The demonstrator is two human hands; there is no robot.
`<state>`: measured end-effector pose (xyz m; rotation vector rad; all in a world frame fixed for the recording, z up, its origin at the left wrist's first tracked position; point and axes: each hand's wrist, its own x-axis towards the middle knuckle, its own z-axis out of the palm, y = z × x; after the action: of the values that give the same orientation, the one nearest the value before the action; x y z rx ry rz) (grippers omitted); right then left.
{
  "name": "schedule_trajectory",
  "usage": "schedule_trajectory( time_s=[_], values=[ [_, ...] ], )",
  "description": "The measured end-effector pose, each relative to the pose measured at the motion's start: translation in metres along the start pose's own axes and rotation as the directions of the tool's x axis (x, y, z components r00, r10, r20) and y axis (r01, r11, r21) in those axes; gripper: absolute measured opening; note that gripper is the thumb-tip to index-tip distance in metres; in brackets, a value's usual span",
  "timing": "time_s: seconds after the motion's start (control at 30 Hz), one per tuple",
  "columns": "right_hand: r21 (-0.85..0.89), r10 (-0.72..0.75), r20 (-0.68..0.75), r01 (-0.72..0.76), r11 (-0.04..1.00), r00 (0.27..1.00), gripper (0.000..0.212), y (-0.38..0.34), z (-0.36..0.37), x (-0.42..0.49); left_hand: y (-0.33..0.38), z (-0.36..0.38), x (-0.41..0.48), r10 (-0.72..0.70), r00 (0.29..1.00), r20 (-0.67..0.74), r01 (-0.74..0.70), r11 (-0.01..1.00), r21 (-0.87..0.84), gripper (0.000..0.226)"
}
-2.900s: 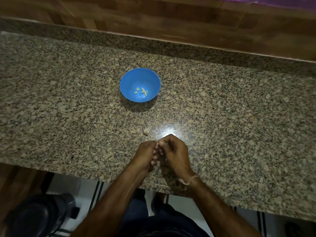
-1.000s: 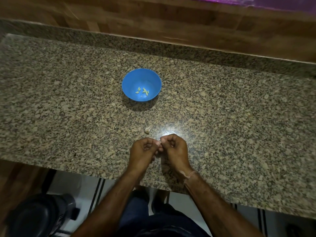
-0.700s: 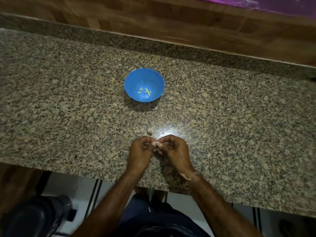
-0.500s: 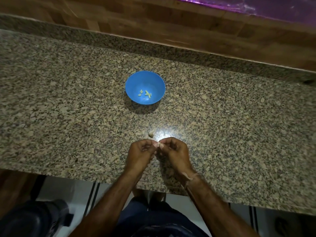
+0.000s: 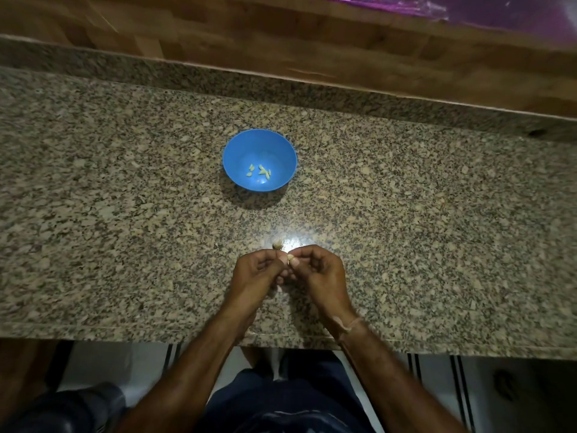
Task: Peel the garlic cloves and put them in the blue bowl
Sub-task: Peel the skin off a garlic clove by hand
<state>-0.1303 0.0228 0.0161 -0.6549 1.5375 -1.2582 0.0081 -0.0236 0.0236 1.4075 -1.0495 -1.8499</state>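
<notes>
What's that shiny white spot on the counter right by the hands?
Head view: glare, a light reflecting off the polished counter beyond the pinched garlic clove; the blue bowl throws a soft shadow toward the person; top edge looks blurred.

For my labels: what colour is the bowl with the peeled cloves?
The bowl is plain blue, seen best in the head view.
</notes>
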Motion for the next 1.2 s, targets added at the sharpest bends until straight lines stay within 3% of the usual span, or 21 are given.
schedule_trajectory(
  time_s=[0.2, 0.4, 0.47, 0.57, 0.73, 1.0, 1.2],
  values=[
    [0.022, -0.025, 0.036, 0.024, 0.999, 0.999, 0.011, -0.002, 0.0, 0.0, 0.002, 0.002, 0.004, -0.006, 1.0, -0.01, 0.007, 1.0, 0.027, 0.015],
    [-0.233, -0.21, 0.119, 0.233, 0.944, 0.971, 0.01, -0.007, -0.002, 0.013, 0.003, 0.003, 0.012, 0.088, 0.994, -0.067, -0.068, 0.963, 0.262, 0.015],
    [-0.219, -0.193, 0.107, 0.213, 0.952, 0.975, 0.012, -0.005, -0.004, 0.017, -0.002, 0.002, 0.017, 0.054, 0.995, -0.082, -0.03, 0.963, 0.267, 0.016],
    [-0.031, -0.073, 0.07, 0.075, 0.997, 0.995, 0.006, -0.001, -0.007, 0.02, -0.009, 0.003, 0.021, 0.038, 0.99, -0.136, 0.002, 0.959, 0.284, 0.018],
    [0.149, 0.063, 0.056, -0.07, 0.986, 0.996, 0.012, -0.003, -0.014, 0.026, -0.018, 0.002, 0.024, 0.138, 0.965, -0.221, -0.018, 0.881, 0.472, 0.027],
    [0.061, 0.057, 0.072, -0.062, 0.996, 0.996, 0.011, 0.004, -0.019, 0.026, -0.007, 0.012, 0.019, 0.238, 0.963, -0.126, -0.158, 0.879, 0.45, 0.008],
    [-0.073, -0.002, 0.102, 0.01, 0.997, 0.995, 0.008, 0.005, -0.026, 0.03, -0.006, 0.01, 0.015, 0.254, 0.964, -0.08, -0.202, 0.893, 0.402, 0.01]
  ],
)
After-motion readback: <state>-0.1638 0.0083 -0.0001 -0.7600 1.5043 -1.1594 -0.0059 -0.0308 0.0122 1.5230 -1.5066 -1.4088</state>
